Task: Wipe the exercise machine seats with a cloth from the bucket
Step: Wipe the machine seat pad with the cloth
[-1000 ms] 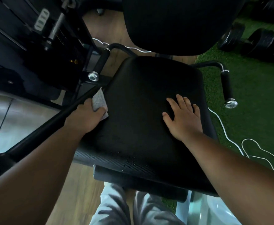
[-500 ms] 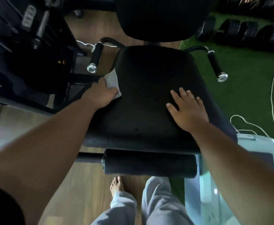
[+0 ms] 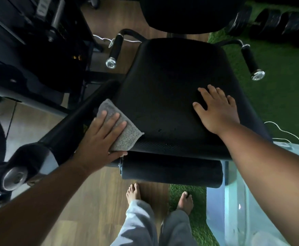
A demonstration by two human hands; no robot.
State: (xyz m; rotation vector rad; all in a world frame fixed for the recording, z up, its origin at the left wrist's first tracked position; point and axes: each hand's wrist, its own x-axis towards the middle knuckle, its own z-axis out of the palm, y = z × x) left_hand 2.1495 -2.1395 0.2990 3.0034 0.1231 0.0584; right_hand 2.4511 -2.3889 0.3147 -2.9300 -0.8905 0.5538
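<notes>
1. Far left: black machine frame with a dark tube arm (image 3: 77, 118) running diagonally from a chrome end cap (image 3: 15, 175) at lower left up toward the seat's left edge. Smooth, round section, matte.
2. Left hand (image 3: 99, 139) lies flat on the cloth (image 3: 120, 128), fingers straight and spread, pressing it down; thumb tucked under the seat's front-left corner. No curl around the fabric that I can see.
3. Cloth: grey, coarse woven nap, folded to a rough rectangle. Long axis runs diagonally, upper-left to lower-right, lying over the seat's front-left corner; upper end overhangs the seat's left edge.
4. Seat (image 3: 171, 82): black padded vinyl, rounded trapezoid, wider toward the person, fine ribbed texture on the front lip. Black foam roller (image 3: 171, 171) just below the front lip, lying crosswise.
5. Right hand (image 3: 216, 110) flat on the seat's right side, fingers extended and slightly fanned, holding nothing.
6. Two black grip handles (image 3: 115, 50) with chrome ends flank the seat; wood-grain floor left, green turf (image 3: 278, 96) right. Translucent pale-blue bucket (image 3: 242, 201) at lower right, beside the roller.
7. Versus 0.5 s ago: left hand and cloth have come from the seat's far-left edge near the handle down to the front-left corner; cloth now shows more area, fingers flatter. Right hand unchanged in place.
</notes>
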